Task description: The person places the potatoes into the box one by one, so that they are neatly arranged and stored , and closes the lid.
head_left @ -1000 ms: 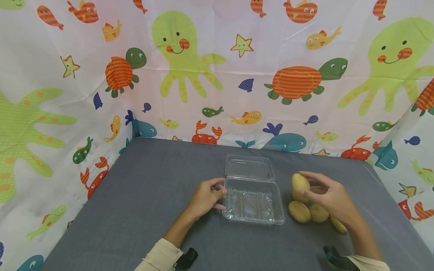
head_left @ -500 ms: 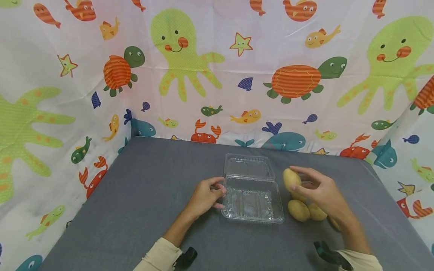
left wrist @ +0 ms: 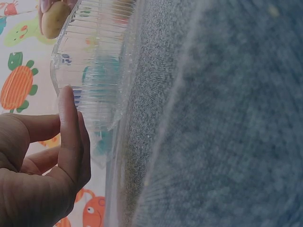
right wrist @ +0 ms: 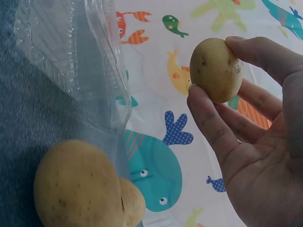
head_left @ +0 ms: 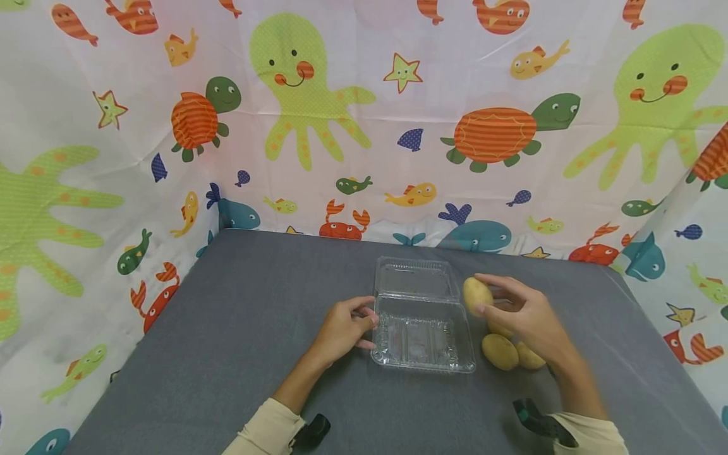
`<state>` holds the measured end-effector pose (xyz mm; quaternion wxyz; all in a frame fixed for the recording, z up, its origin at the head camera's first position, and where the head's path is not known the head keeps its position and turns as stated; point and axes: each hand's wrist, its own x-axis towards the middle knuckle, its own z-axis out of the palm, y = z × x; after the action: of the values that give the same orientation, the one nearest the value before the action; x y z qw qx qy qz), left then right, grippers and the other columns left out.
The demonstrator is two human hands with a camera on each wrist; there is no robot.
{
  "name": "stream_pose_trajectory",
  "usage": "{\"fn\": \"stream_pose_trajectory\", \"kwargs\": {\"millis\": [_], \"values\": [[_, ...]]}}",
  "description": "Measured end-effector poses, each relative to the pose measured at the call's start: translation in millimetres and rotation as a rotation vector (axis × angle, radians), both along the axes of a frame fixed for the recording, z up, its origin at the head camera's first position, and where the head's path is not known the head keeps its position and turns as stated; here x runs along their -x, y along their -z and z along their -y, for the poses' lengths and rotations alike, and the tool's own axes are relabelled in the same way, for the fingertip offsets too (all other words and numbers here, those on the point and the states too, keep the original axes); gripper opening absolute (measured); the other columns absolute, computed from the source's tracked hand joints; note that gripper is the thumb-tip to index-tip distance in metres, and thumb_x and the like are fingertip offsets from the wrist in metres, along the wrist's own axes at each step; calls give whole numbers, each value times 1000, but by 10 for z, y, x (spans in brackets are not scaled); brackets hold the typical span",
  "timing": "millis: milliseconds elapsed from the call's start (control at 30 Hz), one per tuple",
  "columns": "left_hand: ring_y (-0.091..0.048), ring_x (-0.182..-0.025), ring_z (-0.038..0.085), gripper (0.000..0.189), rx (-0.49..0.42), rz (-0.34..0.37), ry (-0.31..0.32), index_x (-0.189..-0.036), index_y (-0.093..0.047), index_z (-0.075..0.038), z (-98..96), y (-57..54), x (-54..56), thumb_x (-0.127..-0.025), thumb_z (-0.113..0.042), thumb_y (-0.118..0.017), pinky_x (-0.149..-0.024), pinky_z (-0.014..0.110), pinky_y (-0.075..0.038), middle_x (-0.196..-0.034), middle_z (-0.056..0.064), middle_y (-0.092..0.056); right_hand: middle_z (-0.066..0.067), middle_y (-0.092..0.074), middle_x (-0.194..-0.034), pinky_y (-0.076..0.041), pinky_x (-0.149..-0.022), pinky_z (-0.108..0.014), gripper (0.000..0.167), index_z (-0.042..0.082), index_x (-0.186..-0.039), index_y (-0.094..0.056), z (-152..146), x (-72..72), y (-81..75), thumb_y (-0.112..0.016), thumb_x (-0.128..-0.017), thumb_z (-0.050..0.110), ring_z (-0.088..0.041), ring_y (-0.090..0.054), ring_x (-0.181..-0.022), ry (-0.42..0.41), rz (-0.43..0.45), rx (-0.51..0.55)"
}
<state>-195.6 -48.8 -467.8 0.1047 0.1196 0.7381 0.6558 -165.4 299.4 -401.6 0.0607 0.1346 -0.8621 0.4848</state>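
Observation:
A clear plastic clamshell container [head_left: 423, 338] stands on the dark cloth, its hinged lid [head_left: 418, 278] folded back away from me. My left hand [head_left: 344, 332] holds its left rim, the thumb overlapping the edge. In the left wrist view a fingertip [left wrist: 68, 92] touches the ribbed plastic wall. Raised just right of the container, a small yellow potato [head_left: 476, 296] is pinched between the thumb and fingers of my right hand [head_left: 529, 319]. The right wrist view shows this potato clear of the others. Nothing lies inside the container.
Several more potatoes [head_left: 500, 352] lie close together on the grey cloth [head_left: 273, 297], right of the container and partly under my right hand. A white curtain [head_left: 364, 126] printed with sea animals hangs around the back and sides.
My right hand has lifted the potato off the group and carried it left and slightly away from me, close to the container. The left hand has stayed at the container's rim.

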Motion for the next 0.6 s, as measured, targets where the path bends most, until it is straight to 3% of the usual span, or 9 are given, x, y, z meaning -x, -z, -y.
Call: {"fn": "stream_pose_trajectory", "kwargs": {"millis": [267, 600], "values": [[-73, -99, 39, 47, 0, -3, 1, -147, -57, 4, 6, -2, -5, -102, -1, -67, -65, 34, -70, -110, 18, -69, 3, -69, -134, -67, -78, -27, 50, 15, -147, -64, 95, 39, -1, -77, -99, 14, -9, -71, -110, -20, 2, 43], [-73, -96, 39, 48, -11, 1, 0, -147, -57, 5, -6, 20, 13, -101, 2, -66, -64, 34, -70, -109, 19, -68, -6, -66, -137, -65, -88, -24, 51, 16, -148, -63, 185, 76, 29, -78, -99, 15, -7, -68, -114, -39, -2, 44]]}}
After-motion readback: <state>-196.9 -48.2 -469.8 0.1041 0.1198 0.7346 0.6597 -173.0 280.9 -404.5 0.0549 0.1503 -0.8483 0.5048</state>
